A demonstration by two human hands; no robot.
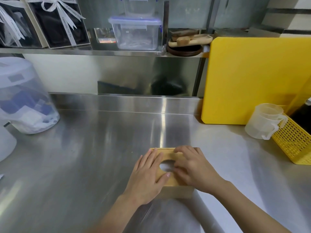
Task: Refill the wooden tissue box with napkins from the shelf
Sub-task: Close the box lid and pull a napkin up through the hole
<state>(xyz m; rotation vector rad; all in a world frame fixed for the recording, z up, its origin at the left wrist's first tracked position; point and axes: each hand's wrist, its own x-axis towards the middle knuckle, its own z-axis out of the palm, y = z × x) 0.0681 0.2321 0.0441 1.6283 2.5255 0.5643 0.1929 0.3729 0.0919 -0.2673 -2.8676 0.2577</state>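
The wooden tissue box point(176, 190) stands on the steel counter near the front edge, lid on. White napkin paper point(167, 166) shows through the oval hole in its top. My left hand point(149, 175) lies flat on the left half of the lid, fingers spread. My right hand point(193, 167) rests on the right half, fingertips at the rim of the hole and at the far edge. Neither hand grips anything. The hands cover most of the lid.
A yellow cutting board point(252, 79) leans at the back right, with a plastic measuring jug point(264, 121) and a yellow mesh basket point(294, 142) in front. A covered translucent container point(23, 98) stands at left. The shelf point(101, 52) above holds lidded boxes, wooden trays and ribboned gift boxes.
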